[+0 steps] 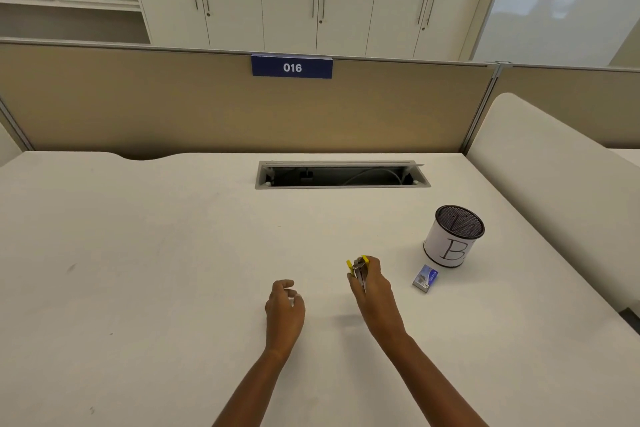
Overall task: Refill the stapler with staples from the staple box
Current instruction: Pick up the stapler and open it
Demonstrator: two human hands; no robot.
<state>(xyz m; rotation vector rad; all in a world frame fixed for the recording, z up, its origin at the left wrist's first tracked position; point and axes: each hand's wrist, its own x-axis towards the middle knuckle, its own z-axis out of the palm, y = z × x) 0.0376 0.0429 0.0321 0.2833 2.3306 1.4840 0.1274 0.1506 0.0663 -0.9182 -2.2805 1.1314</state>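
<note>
Right hand [372, 288] is clamped around the small yellow-and-metal stapler [359, 269], held near centre; left hand [284, 305] is loosely curled, empty. Staple box [426, 278] lies just right: light, rigid, best pinched by its sides.

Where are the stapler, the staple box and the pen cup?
stapler [358, 269]: head view, metal body above the right hand's fingers.
staple box [426, 278]: head view, blue top face.
pen cup [450, 246]: head view, white side wall.

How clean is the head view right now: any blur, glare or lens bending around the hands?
Head view: even soft light with faint shadows; wide-angle bending curves the partition; right hand with the stapler looks slightly soft; left hand and staple box are sharper; no glare on the desk.
</note>
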